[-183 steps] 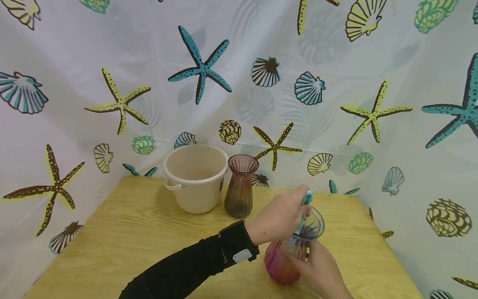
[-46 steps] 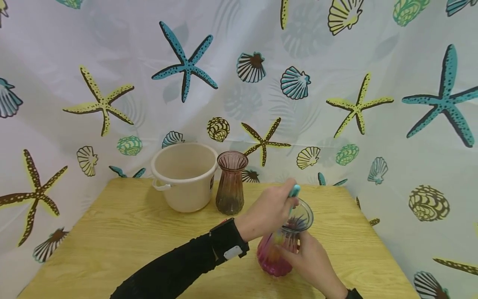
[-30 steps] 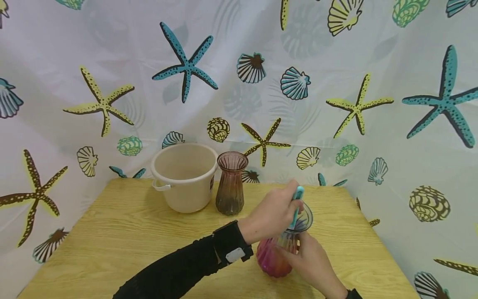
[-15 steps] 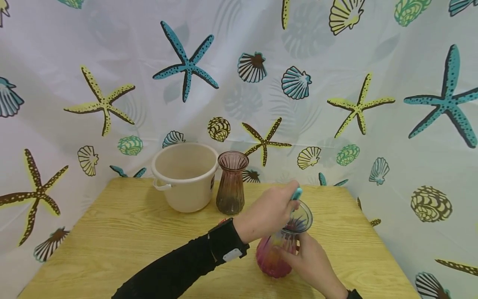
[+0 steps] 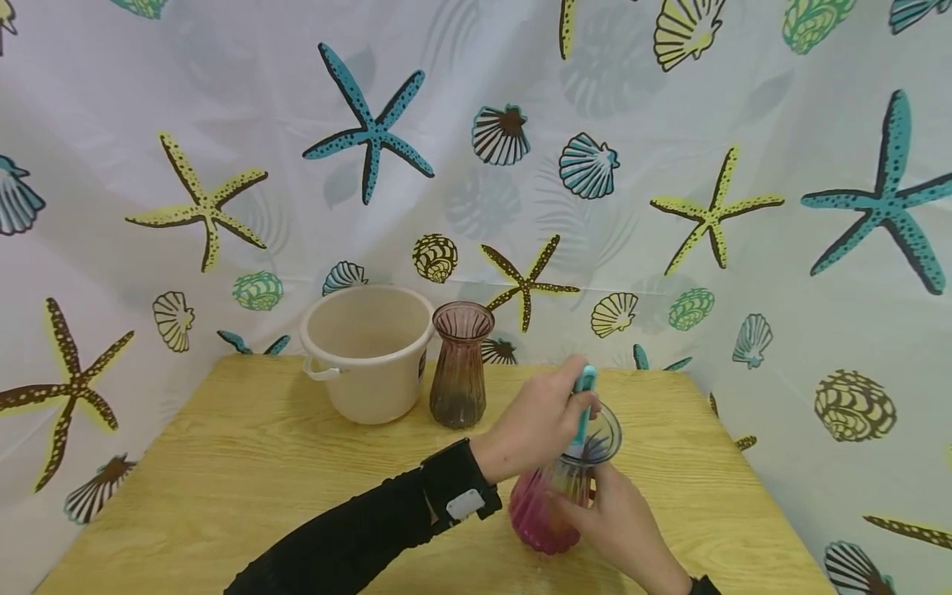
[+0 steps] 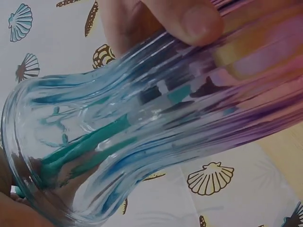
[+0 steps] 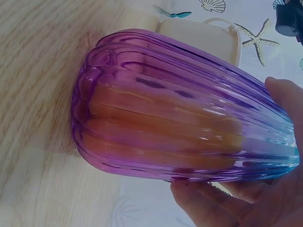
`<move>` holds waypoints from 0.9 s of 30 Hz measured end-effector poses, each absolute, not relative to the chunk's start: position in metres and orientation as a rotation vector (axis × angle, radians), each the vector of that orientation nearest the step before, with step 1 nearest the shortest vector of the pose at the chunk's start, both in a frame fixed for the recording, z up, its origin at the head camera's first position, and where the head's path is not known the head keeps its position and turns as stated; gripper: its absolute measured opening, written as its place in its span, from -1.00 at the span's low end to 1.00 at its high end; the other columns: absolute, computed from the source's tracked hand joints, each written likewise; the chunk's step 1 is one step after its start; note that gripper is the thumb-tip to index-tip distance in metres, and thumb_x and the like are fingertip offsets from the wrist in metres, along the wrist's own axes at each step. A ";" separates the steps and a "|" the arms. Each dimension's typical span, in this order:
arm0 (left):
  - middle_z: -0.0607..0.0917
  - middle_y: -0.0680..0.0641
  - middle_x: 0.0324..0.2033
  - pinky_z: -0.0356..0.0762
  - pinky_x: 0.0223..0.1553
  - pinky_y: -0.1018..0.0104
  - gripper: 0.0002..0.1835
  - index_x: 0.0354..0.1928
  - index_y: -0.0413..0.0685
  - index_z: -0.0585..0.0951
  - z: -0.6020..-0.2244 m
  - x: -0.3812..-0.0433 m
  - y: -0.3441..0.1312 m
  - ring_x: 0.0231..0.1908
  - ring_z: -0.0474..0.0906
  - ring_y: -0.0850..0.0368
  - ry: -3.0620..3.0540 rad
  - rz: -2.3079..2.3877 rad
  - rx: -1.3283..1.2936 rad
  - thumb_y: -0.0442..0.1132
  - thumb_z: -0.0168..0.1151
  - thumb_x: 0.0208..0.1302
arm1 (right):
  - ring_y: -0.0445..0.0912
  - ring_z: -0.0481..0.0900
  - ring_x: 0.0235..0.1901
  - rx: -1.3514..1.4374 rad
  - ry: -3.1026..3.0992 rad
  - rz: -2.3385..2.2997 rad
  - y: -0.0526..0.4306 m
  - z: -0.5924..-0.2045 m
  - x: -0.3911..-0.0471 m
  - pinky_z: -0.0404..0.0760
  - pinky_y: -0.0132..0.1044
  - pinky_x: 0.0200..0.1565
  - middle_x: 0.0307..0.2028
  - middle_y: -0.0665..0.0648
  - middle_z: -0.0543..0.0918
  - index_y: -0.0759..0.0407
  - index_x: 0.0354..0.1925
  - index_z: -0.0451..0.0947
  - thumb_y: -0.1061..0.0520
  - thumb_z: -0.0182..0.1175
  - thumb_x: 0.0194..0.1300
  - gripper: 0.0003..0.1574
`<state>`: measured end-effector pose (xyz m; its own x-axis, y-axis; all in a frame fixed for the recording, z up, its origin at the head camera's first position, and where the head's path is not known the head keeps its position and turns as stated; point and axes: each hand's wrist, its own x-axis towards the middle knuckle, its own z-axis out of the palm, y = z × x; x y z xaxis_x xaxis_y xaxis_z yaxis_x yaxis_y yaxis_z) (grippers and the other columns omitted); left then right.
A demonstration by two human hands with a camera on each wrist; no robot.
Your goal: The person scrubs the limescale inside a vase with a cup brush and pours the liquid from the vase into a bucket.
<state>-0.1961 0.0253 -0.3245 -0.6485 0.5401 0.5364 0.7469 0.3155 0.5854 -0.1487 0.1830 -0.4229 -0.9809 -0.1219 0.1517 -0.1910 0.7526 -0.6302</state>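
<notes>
A ribbed glass vase (image 5: 537,522), pink-purple below and bluish at its flared mouth, leans to the right near the table's front. My right hand (image 5: 626,522) grips its neck, the thumb in front and the fingers behind. In the right wrist view, the vase's base (image 7: 90,113) is close to the wood. My left hand (image 5: 537,423) holds the teal handle (image 5: 583,406) of a sponge brush over the mouth. The brush's orange sponge head (image 7: 161,127) shows through the glass, deep inside the vase.
At the back of the wooden table (image 5: 283,463) stands a cream bucket (image 5: 375,384) with a white handle. Beside it is a second ribbed vase (image 5: 459,372), mauve above and grey below. A shell-and-starfish curtain (image 5: 476,190) hangs behind.
My left hand works the brush up and down and turns its handle in the vase's mouth. My right hand keeps hold of the vase's neck. The head view has shifted slightly since the oldest frame.
</notes>
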 end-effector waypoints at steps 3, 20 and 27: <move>0.65 0.03 -0.40 0.45 -0.55 0.59 -0.92 -0.24 -0.03 0.30 -0.321 -0.195 0.025 -0.43 0.49 0.43 -2.358 -1.242 -1.206 -0.30 -0.06 0.48 | -0.08 0.54 -0.15 0.268 -2.837 1.043 0.184 -0.423 -0.149 0.62 -0.08 -0.26 -0.01 0.12 0.60 0.05 0.23 0.28 -0.37 0.33 0.02 -0.05; 0.63 0.03 -0.33 0.40 -0.55 0.58 -0.87 -0.27 -0.01 0.26 -0.311 -0.189 0.018 -0.31 0.50 0.47 -2.482 -1.037 -1.320 -0.29 -0.02 0.46 | -0.04 0.54 -0.10 0.306 -2.823 1.056 0.184 -0.423 -0.148 0.63 -0.02 -0.22 0.02 0.13 0.60 0.04 0.25 0.26 -0.41 0.31 0.00 -0.01; 0.54 0.02 -0.50 0.30 -0.68 0.59 -0.85 -0.28 -0.04 0.23 -0.319 -0.193 0.019 -0.55 0.41 0.39 -2.402 -1.024 -1.220 -0.31 -0.02 0.45 | -0.07 0.54 -0.15 0.276 -2.848 1.026 0.183 -0.422 -0.148 0.60 -0.11 -0.29 0.00 0.12 0.61 0.02 0.27 0.26 -0.31 0.37 0.01 -0.03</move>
<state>-0.1933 0.0195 -0.3187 -0.6138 0.6027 0.5098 0.7852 0.3992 0.4735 -0.1484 0.1830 -0.4221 -0.9784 -0.1356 0.1563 -0.2041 0.7564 -0.6214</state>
